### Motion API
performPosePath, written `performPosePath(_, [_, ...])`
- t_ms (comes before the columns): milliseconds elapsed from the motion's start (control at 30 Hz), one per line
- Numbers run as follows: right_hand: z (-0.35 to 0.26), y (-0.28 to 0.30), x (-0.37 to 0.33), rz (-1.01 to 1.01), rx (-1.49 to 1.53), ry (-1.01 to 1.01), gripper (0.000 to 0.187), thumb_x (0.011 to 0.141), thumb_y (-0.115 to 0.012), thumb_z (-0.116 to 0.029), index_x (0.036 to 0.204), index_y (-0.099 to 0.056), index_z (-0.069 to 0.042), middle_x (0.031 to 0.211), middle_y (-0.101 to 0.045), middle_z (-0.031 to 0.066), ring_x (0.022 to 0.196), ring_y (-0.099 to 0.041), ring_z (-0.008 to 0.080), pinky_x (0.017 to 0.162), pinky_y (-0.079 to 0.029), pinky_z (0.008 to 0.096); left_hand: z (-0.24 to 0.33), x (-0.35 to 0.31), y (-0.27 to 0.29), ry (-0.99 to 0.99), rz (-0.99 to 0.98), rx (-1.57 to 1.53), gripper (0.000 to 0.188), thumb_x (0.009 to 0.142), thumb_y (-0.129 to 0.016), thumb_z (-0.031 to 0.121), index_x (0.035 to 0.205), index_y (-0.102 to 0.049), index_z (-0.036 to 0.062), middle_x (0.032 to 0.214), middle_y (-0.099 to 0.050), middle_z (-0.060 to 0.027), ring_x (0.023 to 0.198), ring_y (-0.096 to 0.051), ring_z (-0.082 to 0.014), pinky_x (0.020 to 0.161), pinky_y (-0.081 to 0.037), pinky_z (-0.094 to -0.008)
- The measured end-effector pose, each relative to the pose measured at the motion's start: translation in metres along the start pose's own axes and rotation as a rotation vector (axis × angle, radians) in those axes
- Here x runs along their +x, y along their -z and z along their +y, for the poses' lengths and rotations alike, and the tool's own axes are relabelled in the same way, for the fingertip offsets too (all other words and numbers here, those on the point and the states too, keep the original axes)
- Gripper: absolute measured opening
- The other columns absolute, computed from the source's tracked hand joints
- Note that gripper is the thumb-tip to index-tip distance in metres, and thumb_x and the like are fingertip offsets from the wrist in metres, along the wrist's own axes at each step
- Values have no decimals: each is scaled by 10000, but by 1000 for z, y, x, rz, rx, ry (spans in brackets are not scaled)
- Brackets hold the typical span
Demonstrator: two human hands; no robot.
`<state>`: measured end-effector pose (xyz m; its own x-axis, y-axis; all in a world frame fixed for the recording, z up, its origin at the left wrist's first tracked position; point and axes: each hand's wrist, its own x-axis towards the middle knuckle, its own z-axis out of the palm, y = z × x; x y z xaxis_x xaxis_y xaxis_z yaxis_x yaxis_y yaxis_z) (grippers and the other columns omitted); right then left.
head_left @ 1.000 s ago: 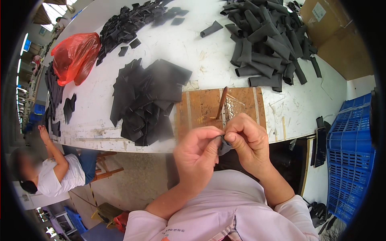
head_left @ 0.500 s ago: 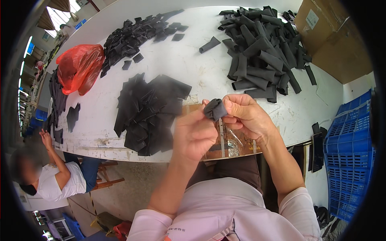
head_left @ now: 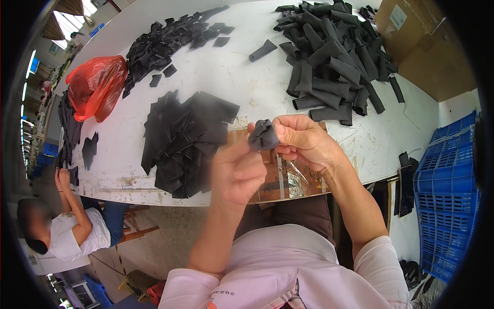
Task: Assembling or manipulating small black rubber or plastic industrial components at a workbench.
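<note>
A dark grey fabric piece (head_left: 263, 135), folded in at its opening like a short tube, is held up over the table's near edge. My right hand (head_left: 310, 144) pinches its right side between thumb and fingers. On the other side, my left hand (head_left: 239, 172) is closed with its fingertips at the piece's left edge; its fingers are slightly blurred. Left of my hands lies a pile of flat dark fabric pieces (head_left: 180, 136). A heap of rolled dark grey fabric tubes (head_left: 327, 62) is at the far right, with one loose tube (head_left: 263, 50) beside it.
Small dark fabric pieces (head_left: 164, 46) spread at the far left beside a red plastic bag (head_left: 96, 85). A cardboard box (head_left: 422, 46) stands at the far right, blue plastic crates (head_left: 445, 201) at the right. A brown taped board (head_left: 270, 177) lies under my hands. Another person (head_left: 80, 232) sits at the left.
Both hands have moved slightly left with the fabric piece, and its folded opening now faces me more. The other person's hands have come together at the table edge.
</note>
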<state>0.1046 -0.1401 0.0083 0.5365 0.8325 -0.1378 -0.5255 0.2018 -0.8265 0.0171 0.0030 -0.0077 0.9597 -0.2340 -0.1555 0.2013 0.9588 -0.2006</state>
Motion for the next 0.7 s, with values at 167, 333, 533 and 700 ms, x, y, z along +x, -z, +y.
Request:
performPosePath(167, [-15, 6, 9, -69, -166, 84, 249, 821, -588, -284, 718, -549, -60, 597, -438, -42, 525, -355, 38, 448, -272, 167, -41, -6, -45, -406, 37, 784, 129, 839, -439, -14, 966, -456, -27, 688, -539, -88, 323, -283, -29, 302, -333, -184])
performPosePath(333, [20, 13, 3, -44, -37, 87, 250, 835, -570, -258, 679, -513, -72, 563, -420, -40, 493, -352, 40, 449, -271, 177, -25, -9, 2, -361, 30, 785, 196, 819, -492, 4, 1014, -466, 11, 749, -554, -93, 347, -301, -33, 313, -336, -184])
performPosePath(533, [-13, -7, 9, 15, -299, 123, 264, 830, -581, -262, 680, -524, -52, 558, -422, -36, 476, -352, 44, 435, -280, 184, -1, 2, -21, 0, -161, 27, 242, 883, -382, 56, 1095, -479, -8, 898, -585, -171, 366, -365, -51, 280, -317, -160])
performPosePath(700, [11, 13, 12, 6, -90, 10, 248, 834, -575, -249, 685, -535, -55, 572, -438, -32, 500, -368, 44, 457, -304, 184, -2, -1, 5, -69, 51, 89, 275, 824, -450, 3, 1093, -450, -52, 805, -547, -99, 364, -321, -50, 294, -316, -160])
